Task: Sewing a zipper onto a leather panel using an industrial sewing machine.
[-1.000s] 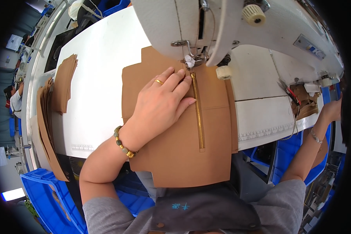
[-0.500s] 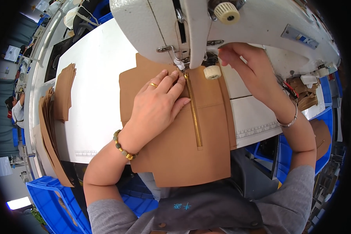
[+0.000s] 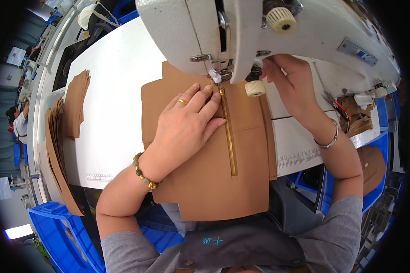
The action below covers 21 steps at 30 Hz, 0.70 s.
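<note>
Head view. Tan leather panel (image 3: 200, 182) lies flat on the white table (image 3: 118, 91), its near edge hanging off toward the person at 6 o'clock. A brass zipper (image 3: 228, 136) runs down the panel, top end right under the needle foot (image 3: 216, 77) of the sewing machine (image 3: 241, 32) at 12 o'clock.

Left hand (image 3: 187, 127): flat, fingers spread a little, pressed on the panel just left of the zipper, fingertips near the foot.

Right hand (image 3: 291, 86): reached in behind the machine head at 1 o'clock, fingers curled near a cream knob (image 3: 255, 88); cannot tell whether they pinch anything.

Stack of cut tan pieces (image 3: 73, 109) at 9 o'clock, well apart.

Judged step: setting the zipper top under the foot before stitching. Next move calls for a steady, straight feed along the zipper edge.
</note>
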Motion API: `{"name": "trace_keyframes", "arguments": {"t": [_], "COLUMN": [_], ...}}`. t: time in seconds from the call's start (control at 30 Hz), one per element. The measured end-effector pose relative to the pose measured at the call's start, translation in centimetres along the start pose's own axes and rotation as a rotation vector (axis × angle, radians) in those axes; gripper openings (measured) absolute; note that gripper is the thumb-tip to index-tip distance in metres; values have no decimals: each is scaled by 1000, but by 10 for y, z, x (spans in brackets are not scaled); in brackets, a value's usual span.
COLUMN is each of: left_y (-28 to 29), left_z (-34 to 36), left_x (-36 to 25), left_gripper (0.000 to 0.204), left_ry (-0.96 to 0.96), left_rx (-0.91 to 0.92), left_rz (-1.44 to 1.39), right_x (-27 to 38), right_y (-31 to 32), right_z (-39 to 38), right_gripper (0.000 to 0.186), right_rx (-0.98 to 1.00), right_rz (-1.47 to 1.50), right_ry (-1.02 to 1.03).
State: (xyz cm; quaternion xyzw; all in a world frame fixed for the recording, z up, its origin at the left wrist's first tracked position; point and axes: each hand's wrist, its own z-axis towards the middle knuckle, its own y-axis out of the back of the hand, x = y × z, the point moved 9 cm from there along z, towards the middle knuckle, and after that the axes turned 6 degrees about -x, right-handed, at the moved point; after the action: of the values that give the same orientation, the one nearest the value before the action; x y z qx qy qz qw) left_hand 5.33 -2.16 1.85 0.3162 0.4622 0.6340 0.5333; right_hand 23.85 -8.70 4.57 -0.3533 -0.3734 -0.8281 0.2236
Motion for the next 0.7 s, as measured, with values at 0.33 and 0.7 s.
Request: {"name": "trace_keyframes", "arguments": {"t": [0.33,0.7], "left_y": [6,9], "left_z": [-4,-6], "left_x": [-7,-15], "left_gripper": [49,41], "left_ry": [-40,-96], "left_rx": [-30,-32], "left_rz": [-30,-45], "right_x": [31,29], "right_y": [-62,-53], "right_z": [-51,-36], "right_gripper": [42,31], "right_rx": [306,148], "right_rz": [-432,-598], "right_ry": [633,603]}}
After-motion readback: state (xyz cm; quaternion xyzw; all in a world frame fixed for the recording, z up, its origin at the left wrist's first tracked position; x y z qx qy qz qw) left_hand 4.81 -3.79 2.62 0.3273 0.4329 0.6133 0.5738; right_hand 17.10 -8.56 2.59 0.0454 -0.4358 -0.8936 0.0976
